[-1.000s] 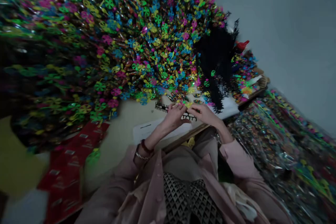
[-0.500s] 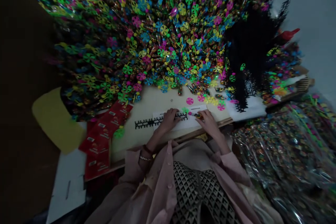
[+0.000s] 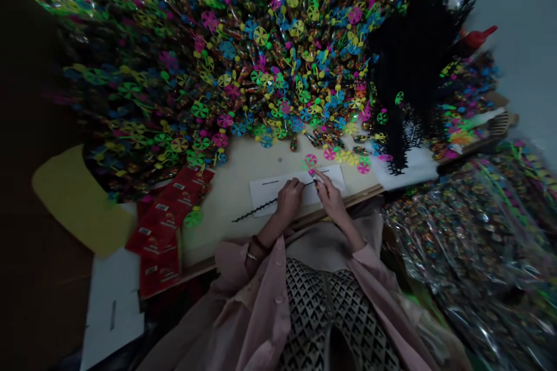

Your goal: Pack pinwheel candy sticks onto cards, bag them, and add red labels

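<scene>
My left hand (image 3: 289, 197) is closed around a long black plastic strip (image 3: 255, 211) that runs out to the left, turned on edge above the board. My right hand (image 3: 328, 194) pinches a small pink pinwheel piece (image 3: 311, 173) at the strip's right end. Both hands hover over a white paper sheet (image 3: 270, 190) on the pale work board (image 3: 226, 197). Loose pink, yellow and green wheels (image 3: 348, 157) lie just beyond the hands.
A huge heap of packaged coloured pinwheel toys (image 3: 243, 52) fills the back. A bunch of black strips (image 3: 407, 64) stands at right. Red packets (image 3: 167, 220) and a yellow sheet (image 3: 78, 203) lie left; clear bags of toys (image 3: 470, 232) pile at right.
The black strip, lying flat on the board before, is now lifted and turned on edge in my left hand. My right hand has drawn up to its right end with a pink piece.
</scene>
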### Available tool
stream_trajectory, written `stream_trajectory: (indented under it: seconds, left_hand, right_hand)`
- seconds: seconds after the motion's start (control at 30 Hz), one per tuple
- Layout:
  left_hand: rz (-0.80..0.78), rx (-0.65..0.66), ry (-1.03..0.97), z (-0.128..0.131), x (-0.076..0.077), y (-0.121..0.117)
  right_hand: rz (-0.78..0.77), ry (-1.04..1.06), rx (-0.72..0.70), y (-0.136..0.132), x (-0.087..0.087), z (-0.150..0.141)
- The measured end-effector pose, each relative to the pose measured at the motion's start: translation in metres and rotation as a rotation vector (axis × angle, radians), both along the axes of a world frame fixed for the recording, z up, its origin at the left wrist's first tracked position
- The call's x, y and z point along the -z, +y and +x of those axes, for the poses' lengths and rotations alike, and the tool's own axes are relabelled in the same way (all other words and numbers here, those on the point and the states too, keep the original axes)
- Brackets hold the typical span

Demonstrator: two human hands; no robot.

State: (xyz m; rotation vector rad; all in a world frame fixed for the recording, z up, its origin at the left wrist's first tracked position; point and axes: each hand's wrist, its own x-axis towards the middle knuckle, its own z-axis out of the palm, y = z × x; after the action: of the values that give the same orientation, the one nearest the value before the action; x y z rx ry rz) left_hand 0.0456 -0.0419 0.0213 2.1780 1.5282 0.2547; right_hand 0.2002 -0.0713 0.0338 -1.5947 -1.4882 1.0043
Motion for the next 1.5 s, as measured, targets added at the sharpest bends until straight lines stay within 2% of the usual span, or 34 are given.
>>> stream_trajectory:
  seconds: [0.1, 0.23, 0.4, 0.47, 0.57, 0.63, 0.7, 0.77, 0.83, 0.9, 0.97, 1.03, 1.1, 1.17, 1.23, 1.33, 1.4, 1.5]
  left_hand:
    - [0.018, 0.014, -0.001, -0.001, 0.007, -0.001]
    - [0.0, -0.008, 0.015, -0.001, 0.007, 0.004]
    - [-0.016, -0.013, 0.02, 0.0, 0.006, 0.006]
    - [-0.008, -0.01, 0.019, 0.0, 0.007, 0.005]
    - [-0.016, -0.015, 0.027, 0.0, 0.006, 0.004]
    - [-0.027, -0.024, 0.034, 0.0, 0.006, 0.004]
    - [-0.03, -0.025, 0.034, 0.001, 0.006, 0.004]
    - [-0.029, -0.024, 0.031, 0.001, 0.007, 0.004]
    - [-0.033, -0.031, 0.026, 0.001, 0.01, 0.005]
    - [-0.043, -0.043, 0.014, 0.0, 0.013, 0.006]
    - [-0.046, -0.048, 0.004, 0.0, 0.014, 0.007]
    - [-0.041, -0.046, -0.001, -0.001, 0.015, 0.007]
    - [-0.032, -0.042, -0.014, -0.001, 0.013, 0.007]
    - [-0.028, -0.03, -0.037, -0.002, 0.01, 0.007]
    - [-0.037, -0.007, -0.049, -0.002, 0.005, 0.006]
    - [-0.068, -0.053, 0.005, -0.008, -0.004, 0.004]
    - [-0.076, -0.108, 0.084, -0.016, -0.01, 0.002]
    - [-0.077, -0.088, 0.167, -0.034, -0.013, -0.002]
  right_hand:
    - [0.015, -0.081, -0.029, 0.001, 0.006, -0.005]
    - [0.019, -0.148, -0.042, 0.0, 0.011, -0.005]
    - [-0.004, -0.237, -0.136, 0.006, -0.003, 0.017]
    - [0.05, -0.334, -0.051, 0.027, -0.011, 0.033]
    - [0.171, -0.517, 0.124, 0.083, -0.018, 0.05]
    - [0.167, -0.612, 0.056, 0.125, -0.017, 0.048]
    - [0.105, -0.719, -0.081, 0.159, -0.013, 0.037]
    - [0.023, -0.844, -0.191, 0.18, -0.011, 0.023]
    - [-0.035, -0.933, -0.234, 0.186, -0.015, 0.013]
    - [-0.01, -0.937, -0.202, 0.178, -0.025, 0.012]
    - [0.113, -0.861, -0.179, 0.155, -0.035, 0.016]
    - [0.278, -0.748, -0.282, 0.121, -0.039, 0.019]
    - [0.421, -0.649, -0.49, 0.082, -0.032, 0.017]
    - [0.514, -0.607, -0.623, 0.048, -0.015, 0.011]
    - [0.557, -0.596, -0.627, 0.024, 0.006, 0.004]
    - [0.577, -0.594, -0.537, 0.011, 0.029, -0.004]
    - [0.582, -0.6, -0.503, 0.007, 0.033, -0.007]
    - [0.534, -0.609, -0.511, 0.003, 0.025, -0.008]
